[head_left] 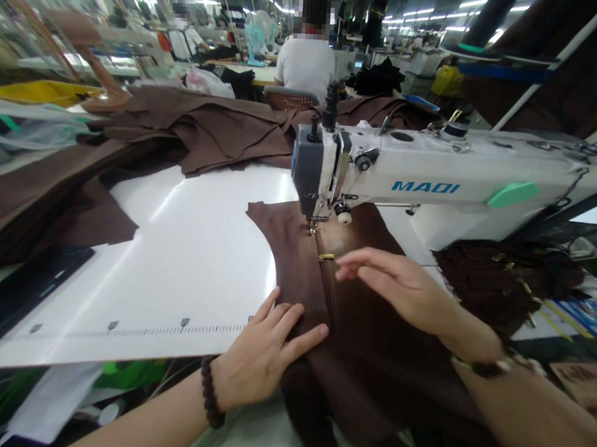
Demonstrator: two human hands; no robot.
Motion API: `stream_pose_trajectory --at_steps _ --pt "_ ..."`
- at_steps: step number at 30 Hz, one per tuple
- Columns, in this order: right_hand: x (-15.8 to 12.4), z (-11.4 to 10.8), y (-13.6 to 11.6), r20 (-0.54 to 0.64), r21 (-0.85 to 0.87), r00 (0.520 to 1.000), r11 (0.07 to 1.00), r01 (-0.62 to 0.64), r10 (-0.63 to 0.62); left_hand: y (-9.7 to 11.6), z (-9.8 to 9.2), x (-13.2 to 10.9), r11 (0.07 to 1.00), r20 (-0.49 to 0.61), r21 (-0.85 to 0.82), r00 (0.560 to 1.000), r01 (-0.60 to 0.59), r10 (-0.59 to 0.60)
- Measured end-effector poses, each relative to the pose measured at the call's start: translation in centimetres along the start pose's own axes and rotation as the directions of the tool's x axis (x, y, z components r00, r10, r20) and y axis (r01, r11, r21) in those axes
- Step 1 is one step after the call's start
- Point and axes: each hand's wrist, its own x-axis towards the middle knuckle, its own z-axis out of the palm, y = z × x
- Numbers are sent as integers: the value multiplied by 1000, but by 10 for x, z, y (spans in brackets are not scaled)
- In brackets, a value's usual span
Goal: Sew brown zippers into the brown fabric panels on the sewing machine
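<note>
A dark brown fabric panel [296, 270] lies under the presser foot [313, 229] of a white sewing machine [381, 168]. Along the panel runs a zipper [329, 295] with a gold zipper pull [326, 257] sticking out sideways, just in front of the foot. My left hand [267, 342] rests flat on the panel's left edge, fingers spread, thumb reaching toward the zipper. Just right of the zipper pull, my right hand [395, 282] hovers over the fabric, its fingers extended and holding nothing visible. The panel's lower part hangs off the table's front edge.
The white table [212, 245] has a printed ruler along its front. Brown fabric pieces [208, 125] are heaped behind and to the left. A dark tray [35, 290] sits at left. Bundled brown pieces with zippers [505, 281] lie at right. A person [307, 57] sits farther back.
</note>
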Motion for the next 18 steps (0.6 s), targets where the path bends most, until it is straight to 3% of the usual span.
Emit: stream_pose_trajectory --at_steps 3,6,8,10,12,13,15,16,18 --pt "10 29 19 95 -215 995 975 55 -36 -7 -7 -2 994 13 -67 997 -81 82" --pt "13 51 38 181 -340 983 939 45 18 -16 -24 -4 981 124 -147 982 -124 142" --pt "7 49 40 164 -303 985 953 5 47 -20 -38 -3 964 204 -239 965 -114 164" --pt "-7 33 30 149 -176 987 984 -33 59 -21 -51 2 930 212 -360 965 -69 153" --pt "-26 9 9 203 13 979 999 -37 34 -18 -59 11 867 140 -498 989 21 57" --pt "-37 -1 -3 293 106 956 994 -26 -6 -16 -61 18 822 97 -565 995 75 -24" --pt "-56 -11 -27 397 184 916 983 -23 -52 -10 -62 35 730 55 -659 980 181 -193" --pt "-63 -9 -36 407 183 913 982 -40 -39 -6 -63 45 702 49 -678 966 218 -252" --pt "-73 3 -44 311 150 949 982 -112 61 -1 -63 63 706 24 -668 955 236 -296"
